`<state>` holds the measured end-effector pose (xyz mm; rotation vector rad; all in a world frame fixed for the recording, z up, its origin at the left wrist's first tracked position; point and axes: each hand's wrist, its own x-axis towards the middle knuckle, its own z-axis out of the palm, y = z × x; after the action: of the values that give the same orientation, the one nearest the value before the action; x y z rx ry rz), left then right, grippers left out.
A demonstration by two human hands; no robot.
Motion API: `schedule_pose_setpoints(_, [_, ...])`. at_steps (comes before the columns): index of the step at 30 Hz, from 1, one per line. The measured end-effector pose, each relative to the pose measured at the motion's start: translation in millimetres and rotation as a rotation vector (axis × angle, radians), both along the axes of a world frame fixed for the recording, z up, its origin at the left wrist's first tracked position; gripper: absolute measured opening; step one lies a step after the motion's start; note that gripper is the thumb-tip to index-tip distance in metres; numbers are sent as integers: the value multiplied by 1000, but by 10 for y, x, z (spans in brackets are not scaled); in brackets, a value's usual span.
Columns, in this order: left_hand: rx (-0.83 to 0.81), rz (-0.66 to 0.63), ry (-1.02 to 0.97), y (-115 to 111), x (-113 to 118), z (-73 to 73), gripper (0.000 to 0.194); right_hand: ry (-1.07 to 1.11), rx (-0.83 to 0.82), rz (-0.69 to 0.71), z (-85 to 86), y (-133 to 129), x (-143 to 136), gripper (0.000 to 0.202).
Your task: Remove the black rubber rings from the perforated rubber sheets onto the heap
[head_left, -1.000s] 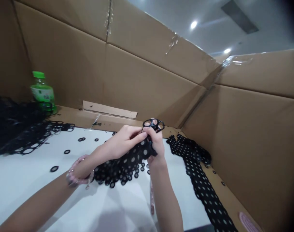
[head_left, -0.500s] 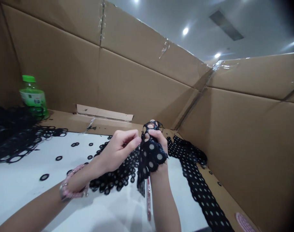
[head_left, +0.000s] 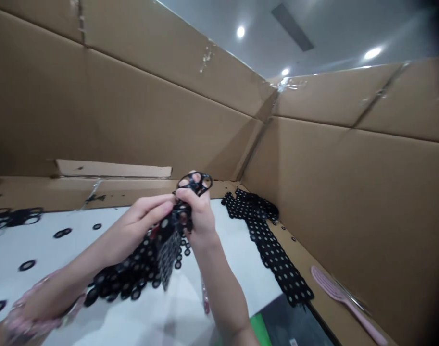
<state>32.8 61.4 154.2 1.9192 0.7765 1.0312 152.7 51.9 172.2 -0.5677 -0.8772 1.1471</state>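
In the head view, the black dotted strip (head_left: 169,259) is held up off the surface, its long axis running from the far, upper end down to the near side, leaning slightly left. Its open-holed end points up and to the right; the lower, greyish part hangs toward the person, blurred.

Below is a white surface (head_left: 150,322), with a heap of small black rings (head_left: 123,276) under and left of the strip and a few loose ones farther left. On the right lies a longer dotted band (head_left: 269,245), stretching from far to near, with a pink paddle (head_left: 327,281) beyond it. Cardboard walls (head_left: 150,120) stand at the far and right sides, under a ceiling with lit lamps (head_left: 240,32).

The right hand (head_left: 201,211) grasps the strip, thumb pressed over it, skin showing through the holes. The left hand (head_left: 140,223) has thumb and forefinger drawn together at the strip's left edge; whether they pinch anything I cannot tell.
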Motion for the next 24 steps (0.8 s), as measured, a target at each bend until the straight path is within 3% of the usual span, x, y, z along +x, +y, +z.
schedule_pose_setpoints(3, [-71,53,8,18,13,-21,28,-46,58,-5,14,4,31,29])
schedule_pose_setpoints(7, [90,52,131,-41,25,38,25,-216,157,-54,35,-27,114,31])
schedule_pose_setpoints(9, [101,65,105,-55,28,64,21,-238,150,-8,46,-45,144,36])
schedule_pose_setpoints(13, [-4,67,11,30,13,9,19,-142,146,127,57,-67,117,39])
schedule_pose_setpoints(18, [-3,28,0,122,-35,-104,17,-58,192,102,54,-97,31,35])
schedule_pose_setpoints(24, [17,-82,-30,31,-41,-68,15,49,128,142,39,-120,11,36])
